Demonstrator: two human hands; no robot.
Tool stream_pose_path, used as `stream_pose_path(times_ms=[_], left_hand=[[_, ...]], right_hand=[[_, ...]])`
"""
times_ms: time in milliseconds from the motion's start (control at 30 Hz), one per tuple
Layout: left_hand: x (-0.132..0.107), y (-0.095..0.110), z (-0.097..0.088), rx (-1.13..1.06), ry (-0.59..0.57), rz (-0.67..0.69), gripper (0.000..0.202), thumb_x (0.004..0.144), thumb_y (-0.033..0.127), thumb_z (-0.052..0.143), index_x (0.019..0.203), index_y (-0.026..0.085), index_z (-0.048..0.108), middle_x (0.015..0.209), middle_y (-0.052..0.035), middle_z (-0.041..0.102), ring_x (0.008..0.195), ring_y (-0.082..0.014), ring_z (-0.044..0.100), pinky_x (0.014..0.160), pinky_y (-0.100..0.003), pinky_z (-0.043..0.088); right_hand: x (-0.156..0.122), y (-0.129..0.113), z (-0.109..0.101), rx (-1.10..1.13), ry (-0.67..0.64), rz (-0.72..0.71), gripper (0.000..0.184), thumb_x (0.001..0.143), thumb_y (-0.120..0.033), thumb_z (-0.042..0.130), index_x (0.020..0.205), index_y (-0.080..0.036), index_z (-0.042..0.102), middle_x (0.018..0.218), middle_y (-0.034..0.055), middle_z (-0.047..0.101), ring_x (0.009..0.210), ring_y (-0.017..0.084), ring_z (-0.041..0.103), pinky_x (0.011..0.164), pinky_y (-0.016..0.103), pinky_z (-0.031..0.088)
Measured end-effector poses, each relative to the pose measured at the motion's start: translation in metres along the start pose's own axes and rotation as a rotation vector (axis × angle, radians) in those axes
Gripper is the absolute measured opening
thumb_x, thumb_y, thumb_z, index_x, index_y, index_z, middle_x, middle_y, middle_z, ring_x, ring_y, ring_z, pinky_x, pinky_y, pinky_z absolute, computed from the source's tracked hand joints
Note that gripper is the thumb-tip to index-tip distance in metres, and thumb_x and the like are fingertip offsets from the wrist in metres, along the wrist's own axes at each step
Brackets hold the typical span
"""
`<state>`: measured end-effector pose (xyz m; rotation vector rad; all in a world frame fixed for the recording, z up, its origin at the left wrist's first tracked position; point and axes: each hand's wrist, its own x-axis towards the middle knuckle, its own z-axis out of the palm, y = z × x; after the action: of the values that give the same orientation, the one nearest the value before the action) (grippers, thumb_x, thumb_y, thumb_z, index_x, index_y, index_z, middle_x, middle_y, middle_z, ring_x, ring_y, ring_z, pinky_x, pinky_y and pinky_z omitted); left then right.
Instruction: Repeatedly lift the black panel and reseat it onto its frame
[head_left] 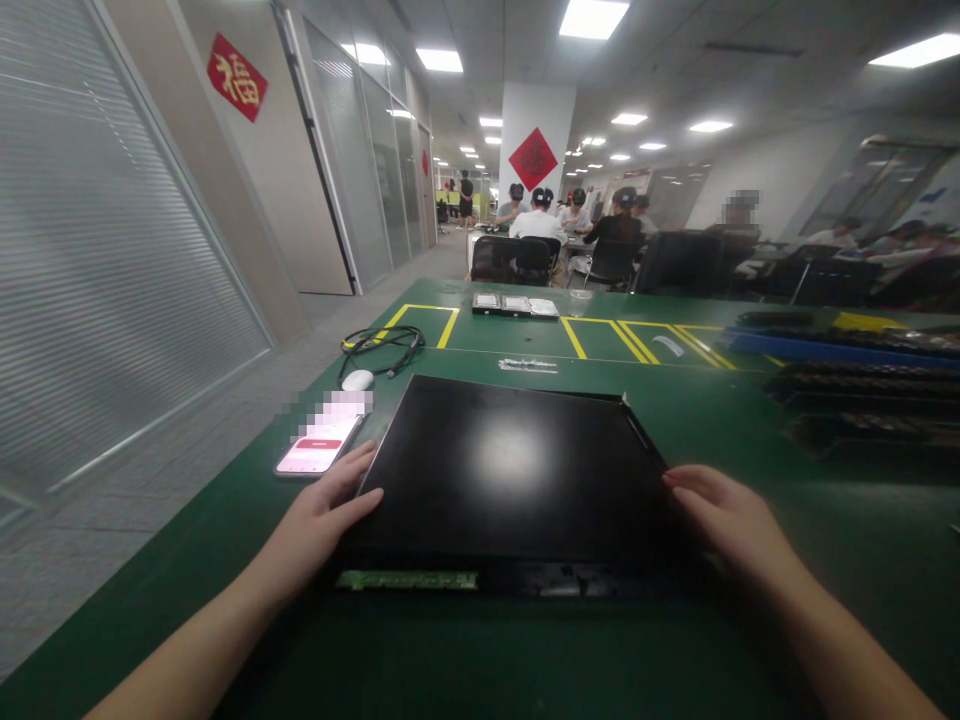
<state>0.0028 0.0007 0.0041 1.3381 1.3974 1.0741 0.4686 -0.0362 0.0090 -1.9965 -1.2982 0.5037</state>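
A black LCD panel (450,460) lies in front of me, glossy, with a bright ceiling-light reflection in its middle. A green circuit strip (409,580) shows along its near edge. My left hand (330,505) grips the panel's left side, thumb on the top face and fingers along the edge. On the opposite side my right hand (716,505) holds the right edge, its fingertips against the rim. The undersides of both grips are hidden, and I cannot tell whether the panel rests fully on the table.
The green table (480,660) carries a lit phone (319,445), a white mouse-like object (358,380) and a coiled black cable (382,345) at left. Several hard drives (514,305) sit at the back. Blurred dark panels (862,395) are stacked right. People sit beyond.
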Motion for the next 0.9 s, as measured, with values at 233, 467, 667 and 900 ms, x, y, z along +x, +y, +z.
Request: stream_pose_path(times_ms=[233,467,667,900], left_hand=[[0.008,-0.015,-0.009,0.281,-0.067,0.114,0.057,0.077,0.054,0.075,0.127,0.028,0.074,0.159,-0.0116,0.047,0.145,-0.0413,0.04,0.117,-0.056,0.032],[0.01,-0.018,-0.008,0.413,-0.071,0.143,0.059,0.076,0.057,0.071,0.124,0.022,0.075,0.157,-0.0135,0.048,0.143,-0.0406,0.043,0.115,-0.053,0.036],[0.006,-0.008,-0.004,0.544,-0.051,0.15,0.057,0.075,0.056,0.069,0.119,0.021,0.076,0.155,-0.0149,0.051,0.142,-0.0399,0.045,0.116,-0.053,0.035],[0.003,0.0,-0.002,0.627,-0.07,0.163,0.055,0.075,0.053,0.068,0.118,0.018,0.074,0.154,-0.0182,0.052,0.139,-0.0408,0.048,0.114,-0.053,0.038]], right_hand=[[-0.002,-0.003,0.0,-0.003,-0.013,-0.016,0.029,0.068,-0.041,0.059,0.087,-0.025,0.074,0.097,0.0082,0.08,0.093,0.03,0.075,0.088,0.042,0.057],[-0.002,-0.005,-0.001,-0.005,-0.026,-0.007,0.032,0.067,-0.042,0.058,0.088,-0.024,0.073,0.098,0.0091,0.08,0.095,0.031,0.074,0.091,0.043,0.056],[-0.003,-0.006,-0.002,0.003,-0.031,-0.024,0.032,0.066,-0.044,0.06,0.087,-0.024,0.073,0.097,0.0086,0.08,0.094,0.031,0.074,0.091,0.042,0.056],[-0.001,-0.002,-0.002,-0.005,-0.021,-0.037,0.032,0.066,-0.046,0.06,0.086,-0.026,0.075,0.097,0.0079,0.08,0.093,0.031,0.074,0.089,0.043,0.056]])
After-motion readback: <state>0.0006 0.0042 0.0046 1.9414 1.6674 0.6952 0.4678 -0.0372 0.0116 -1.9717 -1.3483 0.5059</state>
